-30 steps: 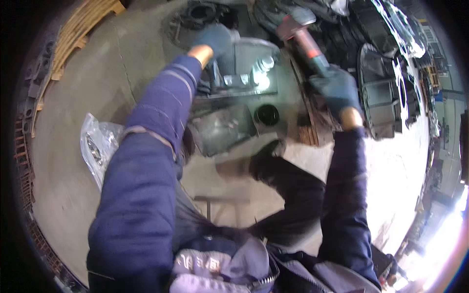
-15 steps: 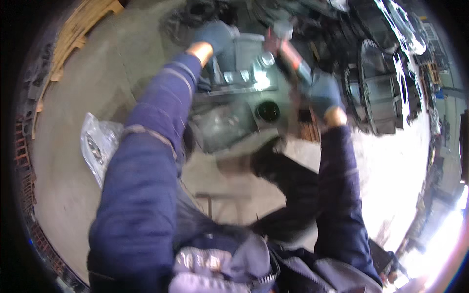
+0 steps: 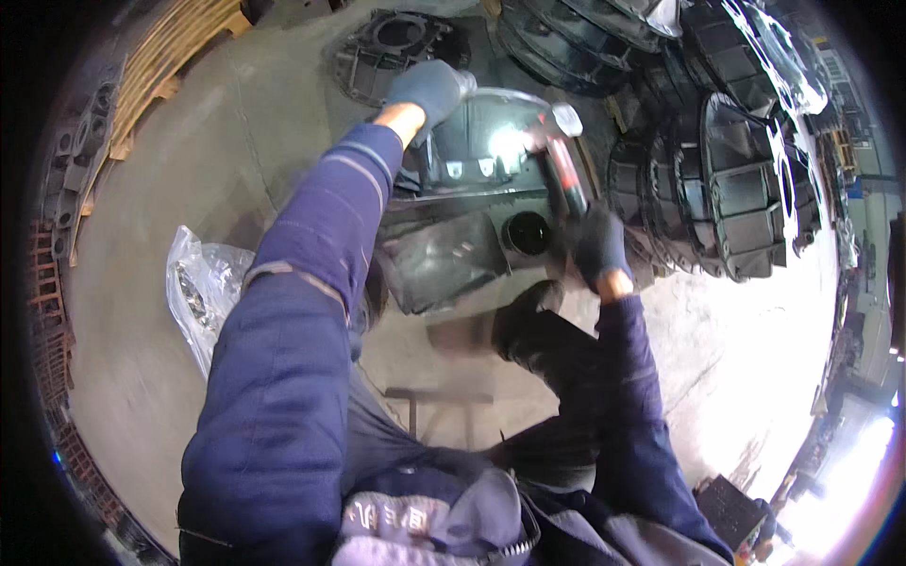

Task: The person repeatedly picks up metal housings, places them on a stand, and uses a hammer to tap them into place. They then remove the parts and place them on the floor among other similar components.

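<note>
My right hand [image 3: 599, 247], in a dark glove, is closed round the handle of a hammer [image 3: 565, 168]. The handle is red and black, and the pale rounded head points away from me, over the right side of a grey metal housing [image 3: 462, 132]. On the far left edge of that housing, my gloved left hand [image 3: 429, 94] is closed; its fingertips are partly hidden. A bright spot of light lies on the metal near the hammer head. Nearer to me are a dull grey sheet-like metal piece [image 3: 444, 259] and a round black opening [image 3: 526, 233].
Large black ribbed housings [image 3: 731, 189] stand stacked at the right. Another dark casting [image 3: 396, 42] lies on the floor beyond my left hand. A clear plastic bag [image 3: 203, 288] with small parts lies at the left, and a wooden pallet [image 3: 175, 66] stands far left.
The hammer and my right hand have come down toward me, with the hammer head now lower over the housing. My left hand stays at the housing's edge, slightly shifted in view.
</note>
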### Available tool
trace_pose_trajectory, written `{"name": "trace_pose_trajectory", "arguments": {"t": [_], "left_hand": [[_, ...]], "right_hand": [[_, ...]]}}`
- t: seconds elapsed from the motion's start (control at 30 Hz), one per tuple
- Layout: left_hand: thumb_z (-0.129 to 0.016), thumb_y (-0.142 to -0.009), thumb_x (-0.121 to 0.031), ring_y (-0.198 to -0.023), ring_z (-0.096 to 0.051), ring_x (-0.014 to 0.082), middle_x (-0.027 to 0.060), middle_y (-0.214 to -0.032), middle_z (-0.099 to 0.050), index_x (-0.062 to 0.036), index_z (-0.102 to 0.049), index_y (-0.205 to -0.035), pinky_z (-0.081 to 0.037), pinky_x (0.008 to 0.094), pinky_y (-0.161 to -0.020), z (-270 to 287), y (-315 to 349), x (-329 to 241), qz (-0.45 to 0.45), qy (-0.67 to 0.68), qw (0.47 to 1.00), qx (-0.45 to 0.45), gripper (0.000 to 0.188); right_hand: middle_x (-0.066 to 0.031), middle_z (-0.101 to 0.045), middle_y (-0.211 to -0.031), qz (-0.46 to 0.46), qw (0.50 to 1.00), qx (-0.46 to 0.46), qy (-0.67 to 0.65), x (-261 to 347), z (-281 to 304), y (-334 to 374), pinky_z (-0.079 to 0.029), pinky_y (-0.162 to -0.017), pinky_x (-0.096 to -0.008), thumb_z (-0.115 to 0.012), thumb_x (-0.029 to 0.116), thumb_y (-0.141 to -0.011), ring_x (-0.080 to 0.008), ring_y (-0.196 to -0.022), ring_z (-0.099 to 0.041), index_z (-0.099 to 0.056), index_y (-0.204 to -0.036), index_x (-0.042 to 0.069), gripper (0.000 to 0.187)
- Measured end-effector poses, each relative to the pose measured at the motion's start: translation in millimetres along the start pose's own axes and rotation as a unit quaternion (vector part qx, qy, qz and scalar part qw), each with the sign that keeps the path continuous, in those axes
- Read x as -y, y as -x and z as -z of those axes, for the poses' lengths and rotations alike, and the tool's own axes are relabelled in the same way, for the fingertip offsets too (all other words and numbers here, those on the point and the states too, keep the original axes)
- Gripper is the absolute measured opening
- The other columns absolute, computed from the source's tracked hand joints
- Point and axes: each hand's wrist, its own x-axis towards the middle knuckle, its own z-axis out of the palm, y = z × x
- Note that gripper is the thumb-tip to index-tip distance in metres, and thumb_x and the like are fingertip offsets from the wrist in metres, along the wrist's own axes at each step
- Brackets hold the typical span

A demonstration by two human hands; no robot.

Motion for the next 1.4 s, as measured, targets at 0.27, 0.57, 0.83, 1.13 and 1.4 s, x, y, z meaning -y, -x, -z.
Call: {"name": "trace_pose_trajectory", "arguments": {"t": [0.27,0.57,0.83,1.13,1.4], "left_hand": [[-0.05,-0.096,-0.048,-0.112,-0.067,0.0452,0.0293,-0.115,-0.069,-0.0004,-0.074,-0.111,-0.05,0.0495,-0.097,-9,-9,5,0.024,0.051,0.998,0.036,0.055],[-0.051,-0.095,-0.05,-0.111,-0.068,0.0437,0.0282,-0.115,-0.071,-0.0027,-0.077,-0.11,-0.051,0.0478,-0.098,-3,-7,2,0.02,0.032,0.998,0.04,0.055],[-0.048,-0.099,-0.043,-0.109,-0.065,0.0489,0.0339,-0.111,-0.067,0.0032,-0.072,-0.107,-0.049,0.0509,-0.094,-2,-2,-1,0.01,0.032,0.999,0.03,0.053],[-0.053,-0.096,-0.049,-0.116,-0.066,0.0427,0.0257,-0.12,-0.07,-0.0048,-0.076,-0.113,-0.05,0.0471,-0.1,-6,-8,5,0.004,0.023,0.999,0.028,0.053],[-0.048,-0.098,-0.043,-0.108,-0.067,0.0496,0.0327,-0.112,-0.069,0.0031,-0.072,-0.111,-0.051,0.0512,-0.093,-6,-9,5,-0.015,0.029,0.999,0.017,0.054]], "right_hand": [[-0.0027,-0.059,-0.066,-0.279,0.828,0.218,-0.434,-16,-137,123,-0.044,-0.048,-0.0374,-0.076,0.021,-0.088,-0.0138,-0.056,-0.057,-0.068,-0.09,0.007,0.016],[-0.0067,-0.06,-0.068,-0.25,0.733,0.337,-0.535,-5,-308,152,-0.046,-0.048,-0.041,-0.071,0.032,-0.092,-0.0207,-0.054,-0.058,-0.064,-0.099,0.008,0.026],[-0.022,-0.071,-0.107,-0.032,0.956,-0.213,-0.197,24,-134,13,-0.054,-0.089,-0.0474,-0.078,0.031,-0.081,-0.0422,-0.098,-0.068,-0.065,-0.124,0.0,0.054],[-0.0216,-0.075,-0.098,0.094,0.983,-0.134,-0.082,84,-8,-86,-0.057,-0.088,-0.0434,-0.082,0.036,-0.074,-0.0371,-0.095,-0.073,-0.076,-0.104,0.004,0.044],[-0.0089,-0.074,-0.088,-0.003,0.837,-0.121,-0.533,27,-69,-32,-0.057,-0.063,-0.0312,-0.081,0.008,-0.086,-0.0162,-0.072,-0.069,-0.067,-0.101,-0.003,0.022]]}}
